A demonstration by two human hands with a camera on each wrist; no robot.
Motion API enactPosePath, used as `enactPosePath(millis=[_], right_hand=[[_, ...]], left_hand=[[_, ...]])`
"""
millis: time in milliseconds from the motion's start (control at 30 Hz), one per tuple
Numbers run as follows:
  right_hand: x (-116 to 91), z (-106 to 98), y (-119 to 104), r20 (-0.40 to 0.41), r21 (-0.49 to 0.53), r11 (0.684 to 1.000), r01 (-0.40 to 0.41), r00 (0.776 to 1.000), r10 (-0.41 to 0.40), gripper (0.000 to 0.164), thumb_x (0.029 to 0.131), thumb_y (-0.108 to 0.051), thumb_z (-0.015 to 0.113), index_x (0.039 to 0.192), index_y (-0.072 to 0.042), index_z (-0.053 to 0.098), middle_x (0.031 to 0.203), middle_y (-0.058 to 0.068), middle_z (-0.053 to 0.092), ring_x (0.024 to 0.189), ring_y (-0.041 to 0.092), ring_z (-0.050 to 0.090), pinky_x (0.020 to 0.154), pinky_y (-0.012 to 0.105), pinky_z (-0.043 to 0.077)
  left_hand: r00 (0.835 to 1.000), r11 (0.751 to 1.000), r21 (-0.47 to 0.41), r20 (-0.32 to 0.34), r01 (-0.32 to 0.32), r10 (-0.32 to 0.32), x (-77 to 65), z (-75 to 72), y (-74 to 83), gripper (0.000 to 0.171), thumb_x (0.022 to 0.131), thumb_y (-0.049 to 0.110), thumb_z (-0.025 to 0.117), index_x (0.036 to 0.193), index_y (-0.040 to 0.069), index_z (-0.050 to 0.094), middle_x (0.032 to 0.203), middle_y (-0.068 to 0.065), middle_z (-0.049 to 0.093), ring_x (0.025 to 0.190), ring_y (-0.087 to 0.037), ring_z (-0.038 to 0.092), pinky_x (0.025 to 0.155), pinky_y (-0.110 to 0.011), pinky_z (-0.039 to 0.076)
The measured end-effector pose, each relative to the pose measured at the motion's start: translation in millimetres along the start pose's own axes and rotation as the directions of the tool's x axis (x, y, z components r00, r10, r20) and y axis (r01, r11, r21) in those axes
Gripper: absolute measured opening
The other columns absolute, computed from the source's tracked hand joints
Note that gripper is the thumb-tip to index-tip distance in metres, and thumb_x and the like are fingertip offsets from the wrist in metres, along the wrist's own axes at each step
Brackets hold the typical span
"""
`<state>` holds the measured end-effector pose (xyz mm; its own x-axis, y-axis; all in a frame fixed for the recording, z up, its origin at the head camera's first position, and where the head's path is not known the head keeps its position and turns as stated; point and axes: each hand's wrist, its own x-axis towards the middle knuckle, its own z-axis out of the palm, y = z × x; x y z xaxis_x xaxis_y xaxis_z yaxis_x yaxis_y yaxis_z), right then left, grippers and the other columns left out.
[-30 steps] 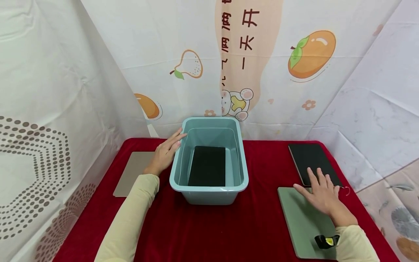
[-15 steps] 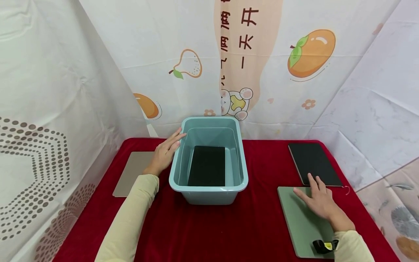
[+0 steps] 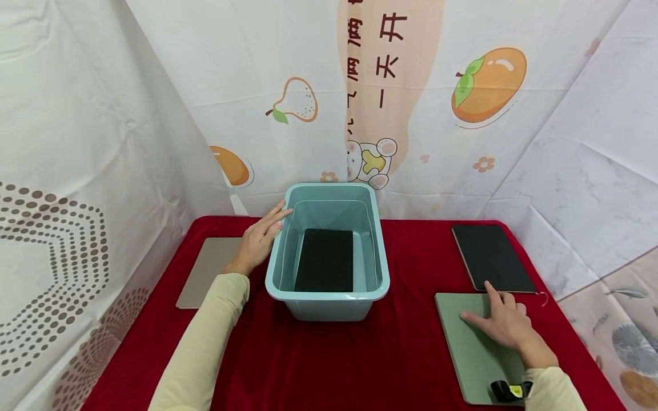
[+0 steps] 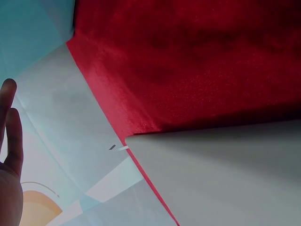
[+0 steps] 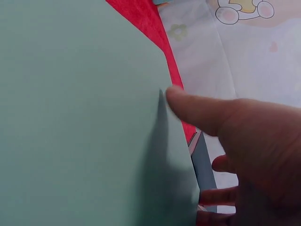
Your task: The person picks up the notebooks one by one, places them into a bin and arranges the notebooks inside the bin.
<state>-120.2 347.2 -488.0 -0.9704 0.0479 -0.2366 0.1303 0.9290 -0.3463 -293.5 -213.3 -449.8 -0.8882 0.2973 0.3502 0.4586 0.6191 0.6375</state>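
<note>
A light blue plastic basin [image 3: 329, 311] stands mid-table with a black notebook [image 3: 325, 261] lying flat inside. My left hand [image 3: 255, 244] rests at the basin's left rim, its fingers extended. On the right lies a green notebook [image 3: 462, 348], with my right hand [image 3: 506, 322] over its far part. The right fingertips are bent down at its far edge, while the thumb [image 5: 195, 108] stretches over the cover, casting a shadow on it. Just beyond is another black notebook [image 3: 493, 257], page edges showing in the right wrist view. A grey-beige notebook [image 4: 225, 174] lies beneath the left forearm.
Red cloth [image 3: 339, 365] covers the table. White printed curtains [image 3: 247, 51] hang closely behind and on both sides. A black strap with a yellow label [image 3: 511, 391] hangs at the right cuff, over the green notebook.
My right hand has drawn back slightly from the black notebook to the green notebook's far edge, and its spread fingers have bent down. The left hand and basin stay in place.
</note>
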Motion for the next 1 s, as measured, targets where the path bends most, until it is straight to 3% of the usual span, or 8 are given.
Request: enactPosePath(millis=[133,400,600,767,1000], right_hand=[[-1,-1,2,0.040,-0.004,0.999,-0.044,0.998,0.044,0.118,0.089,-0.067,0.062,0.156,0.013,0.008,0.135,0.049,0.026,0.107,0.064,0.038,0.074,0.059,0.047],[-7,-7,4,0.113,0.030,0.995,-0.099,0.989,0.095,0.122,0.086,-0.064,0.068,0.151,0.022,0.010,0.131,0.050,0.026,0.105,0.062,0.037,0.083,0.063,0.042],[-12,-11,8,0.184,0.036,0.988,-0.149,0.973,0.140,0.131,0.081,-0.068,0.071,0.148,0.024,0.007,0.129,0.050,0.024,0.107,0.065,0.039,0.086,0.066,0.045],[-14,-12,13,0.218,0.090,0.985,-0.150,0.968,0.128,0.132,0.082,-0.064,0.074,0.148,0.026,0.003,0.128,0.047,0.021,0.113,0.062,0.035,0.088,0.064,0.048],[-11,-11,19,0.200,0.114,0.985,-0.126,0.975,0.102,0.129,0.082,-0.062,0.076,0.148,0.025,0.007,0.125,0.046,0.025,0.113,0.058,0.029,0.082,0.056,0.052]], left_hand=[[1.000,1.000,-0.001,-0.006,-0.007,0.007,-0.8,0.7,0.5,0.042,0.109,0.051,0.035,0.149,0.051,0.045,0.164,0.026,0.029,0.153,-0.018,0.036,0.118,-0.064,0.036],[1.000,1.000,0.006,-0.010,-0.017,0.017,1.6,0.5,0.8,0.042,0.109,0.050,0.035,0.150,0.049,0.046,0.165,0.022,0.030,0.152,-0.018,0.038,0.118,-0.061,0.036],[1.000,1.000,-0.002,-0.009,-0.010,0.010,1.4,-0.4,0.9,0.043,0.109,0.051,0.035,0.150,0.046,0.047,0.165,0.023,0.030,0.153,-0.018,0.037,0.118,-0.062,0.036],[1.000,1.000,-0.001,-0.010,-0.003,0.003,1.0,-0.3,1.4,0.044,0.109,0.051,0.035,0.150,0.044,0.048,0.164,0.027,0.029,0.153,-0.019,0.037,0.118,-0.063,0.036],[1.000,1.000,0.001,-0.004,0.006,-0.006,1.9,0.0,1.3,0.044,0.109,0.052,0.034,0.150,0.044,0.048,0.164,0.027,0.029,0.153,-0.018,0.037,0.118,-0.062,0.035]])
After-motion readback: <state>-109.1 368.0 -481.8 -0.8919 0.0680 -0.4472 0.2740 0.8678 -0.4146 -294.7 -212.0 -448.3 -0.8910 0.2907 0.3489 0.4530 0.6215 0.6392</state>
